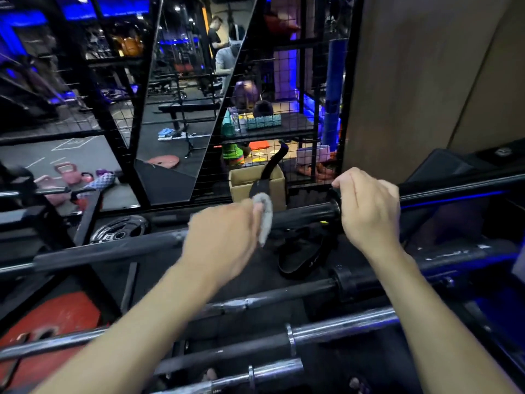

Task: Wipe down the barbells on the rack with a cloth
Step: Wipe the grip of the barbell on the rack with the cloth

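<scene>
Barbells lie crosswise in front of you; the top black steel barbell (306,213) runs left to right. Your right hand (366,207) clamps its collar end. Your left hand (224,237), blurred, seems to pinch the small grey cloth (264,217) against its sleeve, so wipe leftward along that axis.

Tight quarters around the top barbell

The right hand (366,206) grips the top barbell (304,213) at its collar; the left hand (224,237) presses a grey cloth (264,217) on the sleeve beside it. Just beyond the grip stand a cardboard box (257,182) and a wire mesh wall (284,109). Below the grip, more barbells (312,291) lie stacked with narrow gaps between. Open air remains above the bar.
</scene>
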`<state>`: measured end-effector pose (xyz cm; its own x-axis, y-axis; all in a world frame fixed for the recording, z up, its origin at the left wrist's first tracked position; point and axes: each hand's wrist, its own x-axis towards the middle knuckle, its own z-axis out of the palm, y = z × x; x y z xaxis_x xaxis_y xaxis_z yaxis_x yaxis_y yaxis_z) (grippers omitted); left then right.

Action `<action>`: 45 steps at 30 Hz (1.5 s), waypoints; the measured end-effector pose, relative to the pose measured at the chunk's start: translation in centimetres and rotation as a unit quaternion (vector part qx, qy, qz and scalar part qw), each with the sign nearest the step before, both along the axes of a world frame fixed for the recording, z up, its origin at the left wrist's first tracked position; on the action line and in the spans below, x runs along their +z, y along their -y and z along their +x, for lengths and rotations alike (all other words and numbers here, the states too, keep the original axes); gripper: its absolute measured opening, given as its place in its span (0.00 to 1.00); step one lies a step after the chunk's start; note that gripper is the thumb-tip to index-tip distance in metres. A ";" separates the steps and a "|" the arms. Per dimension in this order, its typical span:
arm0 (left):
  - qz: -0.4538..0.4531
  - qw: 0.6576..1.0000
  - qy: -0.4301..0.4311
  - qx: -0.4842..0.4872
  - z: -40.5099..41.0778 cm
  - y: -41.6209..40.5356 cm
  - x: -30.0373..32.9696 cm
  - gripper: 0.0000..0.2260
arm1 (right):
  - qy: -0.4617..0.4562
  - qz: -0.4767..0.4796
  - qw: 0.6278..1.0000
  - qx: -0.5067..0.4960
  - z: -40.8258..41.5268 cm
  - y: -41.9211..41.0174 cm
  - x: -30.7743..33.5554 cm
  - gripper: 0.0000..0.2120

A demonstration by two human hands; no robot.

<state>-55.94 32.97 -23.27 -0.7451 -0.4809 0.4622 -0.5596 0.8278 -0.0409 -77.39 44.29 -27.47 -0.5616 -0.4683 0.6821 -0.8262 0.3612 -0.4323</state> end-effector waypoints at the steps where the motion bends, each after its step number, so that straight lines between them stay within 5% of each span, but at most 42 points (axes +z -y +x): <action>1: -0.003 1.000 -0.016 -0.026 -1.2 -0.9 -0.6 0.13 | 0.001 0.003 1.000 0.001 0.1 0.0 0.1 0.18; 5: -0.056 0.994 -0.036 -0.087 -4.2 -1.4 -2.4 0.16 | -0.002 0.047 0.999 0.006 -0.3 -0.3 0.5 0.14; 10: -0.080 0.996 -0.022 -0.038 3.5 2.5 -2.7 0.16 | -0.095 0.034 0.995 -0.014 2.5 0.1 2.3 0.13; 15: -0.066 0.996 -0.063 0.024 10.6 5.8 -2.7 0.14 | -0.090 0.243 0.957 0.127 10.5 4.8 3.6 0.13; 20: -0.055 0.995 -0.079 -0.005 13.3 7.3 -2.8 0.15 | -0.067 0.347 0.931 0.091 11.6 7.8 3.9 0.10; 27: -0.084 0.996 -0.023 -0.008 7.5 5.6 -2.4 0.17 | -0.063 0.330 0.940 0.056 11.8 7.3 3.6 0.15; 33: 0.140 0.987 0.048 0.066 4.8 7.4 -0.3 0.19 | -0.058 0.324 0.943 0.043 11.3 7.2 3.1 0.15; 37: -0.007 0.996 -0.032 -0.087 7.4 5.7 -2.1 0.17 | -0.052 0.309 0.949 0.040 11.6 7.3 3.1 0.16; 40: -0.081 0.995 0.001 -0.059 7.1 5.0 -2.0 0.12 | -0.056 0.302 0.951 0.037 11.9 7.4 3.0 0.16; 45: 0.135 0.983 0.097 0.077 2.9 6.8 1.4 0.16 | -0.052 0.298 0.952 0.043 12.0 7.8 3.1 0.17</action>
<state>-53.03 26.18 -21.87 -0.7159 -0.6802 0.1574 -0.6820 0.7296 0.0507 -65.37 36.52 -24.34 -0.4487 -0.8302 0.3309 -0.8905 0.4467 -0.0868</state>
